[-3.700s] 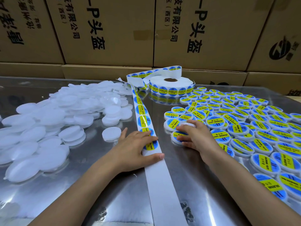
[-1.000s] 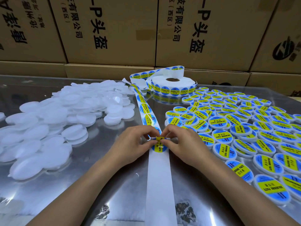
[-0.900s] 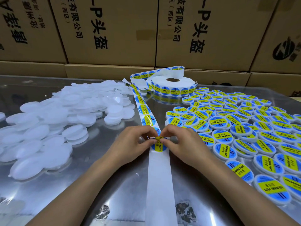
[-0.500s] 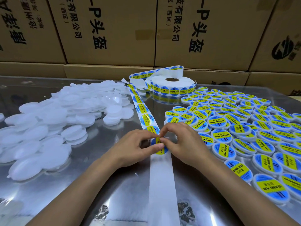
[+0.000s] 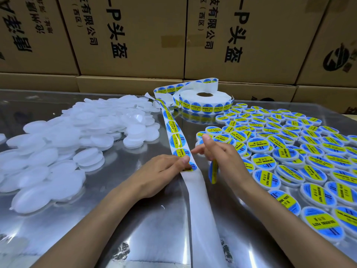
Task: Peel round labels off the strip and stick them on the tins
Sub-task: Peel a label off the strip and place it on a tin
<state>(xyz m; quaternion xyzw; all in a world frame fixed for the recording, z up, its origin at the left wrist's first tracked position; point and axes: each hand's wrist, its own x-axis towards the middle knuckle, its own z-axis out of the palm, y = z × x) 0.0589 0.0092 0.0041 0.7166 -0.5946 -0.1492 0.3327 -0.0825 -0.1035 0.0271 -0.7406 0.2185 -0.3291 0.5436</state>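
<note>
Peeled label point(image 5: 213, 171): hangs edge-on from the right hand point(image 5: 222, 153), just right of the strip point(image 5: 176, 140); thin, limp and sticky-backed, so it will likely curl or cling to skin. Best held by one edge only.
Right hand's grip: thumb and a finger appear to pinch the label's upper edge; the forefinger sticks out to the left, the wrist raised off the bench point(image 5: 135, 219).
Left hand point(image 5: 162, 171): lies flat and low, its fingertips pressing the strip down at the next label point(image 5: 191, 165); it holds nothing in a curl.
Strip: runs from the roll point(image 5: 204, 100) at the far middle toward the near edge; bare white backing point(image 5: 201, 209) nearer than the hands. Light and floppy, it needs pinning to peel cleanly.
Blank tins point(image 5: 58, 140): piled at the left, white, light, likely to slide on the shiny bench.
Labelled tins point(image 5: 289, 153): spread at the right.
Next move: judged, carry the label to a blank tin.
</note>
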